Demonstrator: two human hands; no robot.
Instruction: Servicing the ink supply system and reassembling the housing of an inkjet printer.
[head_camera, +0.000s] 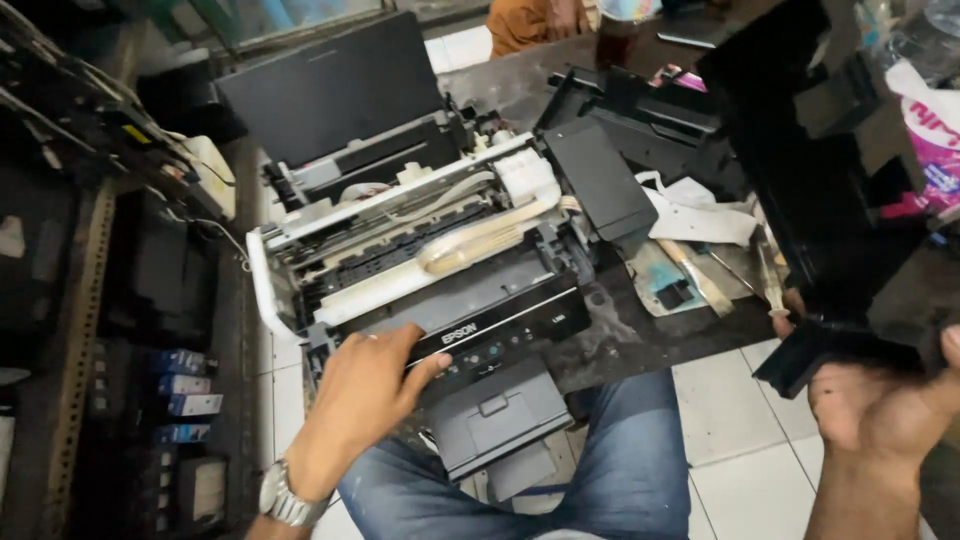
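One opened printer (430, 250), one black cover panel (800, 190), two hands, one wristwatch (285, 497).

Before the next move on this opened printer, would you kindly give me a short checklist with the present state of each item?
1. Left hand steadies the printer at its front control panel: ok.
2. Right hand has a firm hold on the black cover: ok, the fingers wrap its lower edge.
3. Cover lifted free of the printer: ok, it is off to the right.
4. Inner mechanism exposed: ok, the white frame and cables show.
5. Tools within reach: cannot tell; items lie on the stained mat, too blurred to identify.
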